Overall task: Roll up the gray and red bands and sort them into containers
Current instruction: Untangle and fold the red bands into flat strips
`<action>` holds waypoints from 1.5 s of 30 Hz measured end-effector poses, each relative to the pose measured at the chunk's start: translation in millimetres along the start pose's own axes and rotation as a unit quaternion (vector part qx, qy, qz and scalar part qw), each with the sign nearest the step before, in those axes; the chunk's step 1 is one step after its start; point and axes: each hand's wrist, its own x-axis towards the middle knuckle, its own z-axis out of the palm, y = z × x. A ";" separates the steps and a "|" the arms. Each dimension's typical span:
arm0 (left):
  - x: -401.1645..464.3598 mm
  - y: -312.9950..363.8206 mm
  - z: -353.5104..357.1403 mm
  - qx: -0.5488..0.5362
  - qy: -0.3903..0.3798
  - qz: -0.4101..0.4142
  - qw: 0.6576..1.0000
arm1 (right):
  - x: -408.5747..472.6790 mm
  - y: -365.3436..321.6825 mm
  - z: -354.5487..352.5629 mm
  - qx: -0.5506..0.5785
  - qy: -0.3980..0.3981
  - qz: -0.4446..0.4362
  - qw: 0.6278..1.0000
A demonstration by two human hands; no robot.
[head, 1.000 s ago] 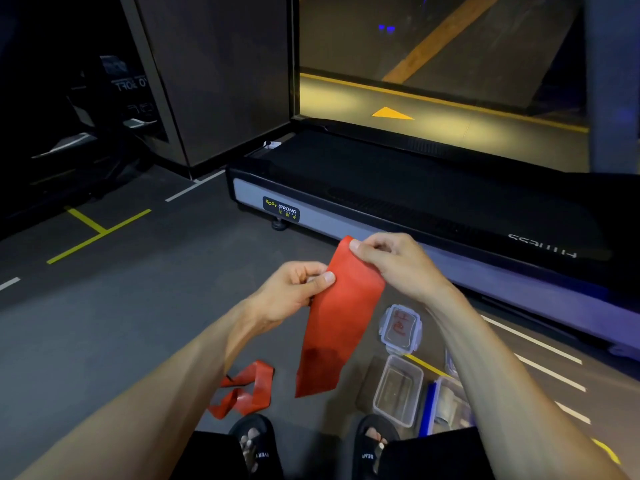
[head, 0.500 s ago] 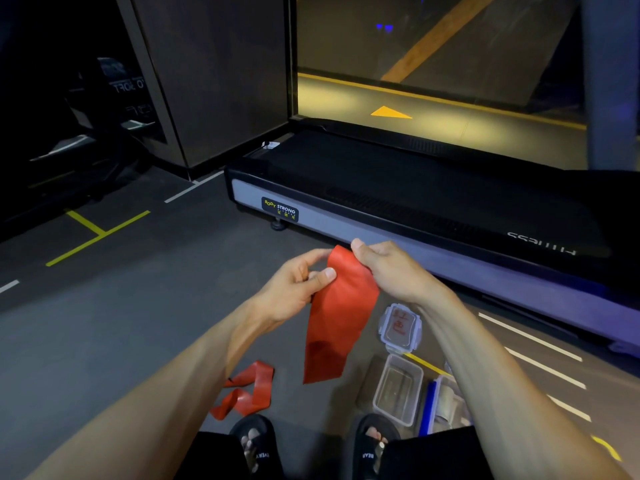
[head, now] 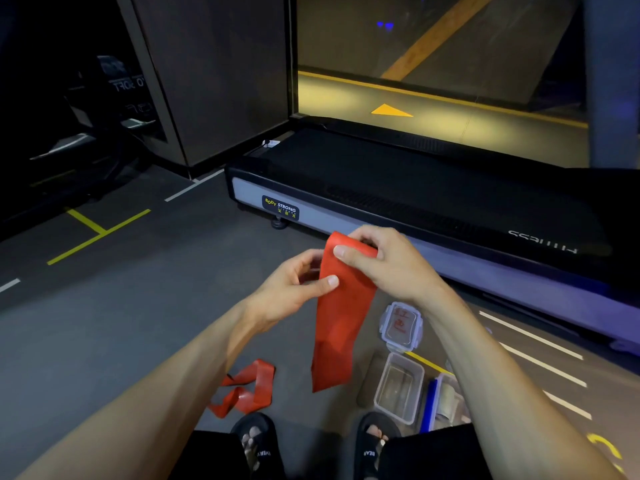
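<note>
Rolling is just starting: the right hand (head: 388,261) pinches the red band's (head: 341,327) top edge, folding it over, while the left hand (head: 294,289) pinches its side; the rest hangs above the floor. Next, I judge, tight turns downward, then into the open box (head: 398,389)

Both hands pinch the red band's (head: 341,317) top: right hand (head: 388,261) above, left hand (head: 294,289) beside; it hangs over the floor (head: 104,323).
</note>
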 end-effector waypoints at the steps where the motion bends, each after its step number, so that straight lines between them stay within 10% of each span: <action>1: 0.0 -2.5 -1.3 0.034 0.021 0.000 0.999 | -0.4 -1.0 -0.6 0.005 0.003 -0.001 1.000; 12: 7.0 -10.0 -5.5 0.058 0.077 0.022 0.995 | 6.9 -7.6 -3.3 0.050 0.078 0.007 0.996; 27: -25.6 -89.7 -52.2 0.100 -0.074 -0.245 0.961 | 19.3 -21.4 -28.0 0.238 0.163 0.051 0.956; 45: -25.6 -79.0 -64.8 0.299 -0.092 -0.163 0.936 | 20.8 -26.4 -21.5 0.208 0.158 0.074 0.962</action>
